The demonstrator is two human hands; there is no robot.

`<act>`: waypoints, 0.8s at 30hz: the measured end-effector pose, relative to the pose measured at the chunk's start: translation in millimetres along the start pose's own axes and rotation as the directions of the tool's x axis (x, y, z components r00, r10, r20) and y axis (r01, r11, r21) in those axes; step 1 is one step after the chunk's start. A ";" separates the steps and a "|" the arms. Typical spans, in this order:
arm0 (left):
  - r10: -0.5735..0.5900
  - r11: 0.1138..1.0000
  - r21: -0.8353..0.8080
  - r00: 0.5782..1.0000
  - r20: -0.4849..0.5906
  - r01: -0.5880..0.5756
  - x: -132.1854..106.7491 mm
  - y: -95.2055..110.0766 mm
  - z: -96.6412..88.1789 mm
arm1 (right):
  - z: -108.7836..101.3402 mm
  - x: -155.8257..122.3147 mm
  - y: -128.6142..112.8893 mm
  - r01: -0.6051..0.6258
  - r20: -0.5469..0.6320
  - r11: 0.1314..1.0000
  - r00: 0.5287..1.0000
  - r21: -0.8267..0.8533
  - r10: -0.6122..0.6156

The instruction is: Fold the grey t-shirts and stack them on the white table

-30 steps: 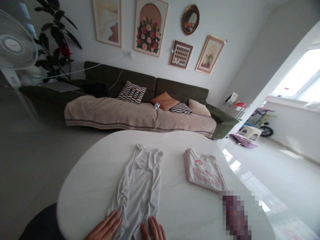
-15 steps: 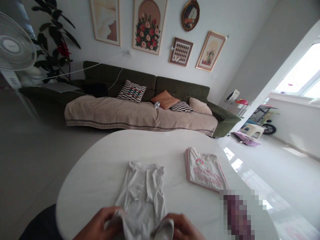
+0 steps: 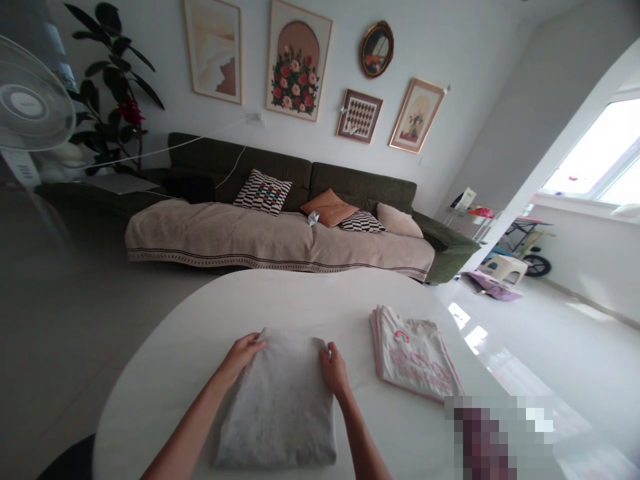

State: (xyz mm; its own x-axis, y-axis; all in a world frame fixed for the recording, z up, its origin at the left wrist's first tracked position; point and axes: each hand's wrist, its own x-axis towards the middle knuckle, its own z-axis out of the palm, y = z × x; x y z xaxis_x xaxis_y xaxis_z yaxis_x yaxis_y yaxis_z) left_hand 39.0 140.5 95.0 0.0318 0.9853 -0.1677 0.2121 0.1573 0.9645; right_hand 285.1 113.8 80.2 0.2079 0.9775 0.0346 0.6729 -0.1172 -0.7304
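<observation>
A light grey shirt (image 3: 285, 400) lies folded into a smooth, roughly rectangular bundle on the white table, in front of my body. My left hand (image 3: 245, 351) pinches its far left corner between thumb and fingers. At the far right corner, my right hand (image 3: 333, 369) grips the fabric edge in the same way. The collar and sleeves are hidden under the upper layer. To the right sits a neat stack of folded clothes (image 3: 415, 353), the top one white with pink lettering and a small rainbow print.
The white table (image 3: 165, 380) has a rounded edge. A pixelated dark reddish patch (image 3: 483, 440) covers something at its right side. Beyond stands a green sofa (image 3: 365, 180) with a beige throw and several cushions. A fan (image 3: 30, 100) is at left.
My hands have moved away from my body, carrying the shirt's near end over onto its collar end. The inward-folded sleeves are now covered, and the bundle is shorter.
</observation>
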 end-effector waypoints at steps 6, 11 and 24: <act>0.024 0.964 0.265 0.976 -0.217 0.035 15.9 -8.8 6.5 | 0.7 0.9 -3.4 -0.050 -0.118 0.990 0.992 -0.130 0.035; 0.046 0.956 0.294 0.988 -0.148 -0.001 17.0 1.7 5.4 | -15.5 15.7 -21.0 -0.029 -0.026 0.994 0.999 -0.104 0.027; 0.427 0.886 0.158 0.899 0.096 -0.437 -75.5 70.0 -10.9 | -119.4 -56.7 -44.0 0.485 -0.273 0.874 0.845 0.028 -0.460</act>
State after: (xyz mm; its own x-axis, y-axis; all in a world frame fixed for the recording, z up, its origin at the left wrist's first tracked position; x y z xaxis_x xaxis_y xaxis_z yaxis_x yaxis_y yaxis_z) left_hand 40.8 77.8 177.5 0.2127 0.9469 0.2411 0.3278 -0.3016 0.8953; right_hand 328.5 42.6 191.7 0.0598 0.8318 0.5518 0.6689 0.3770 -0.6407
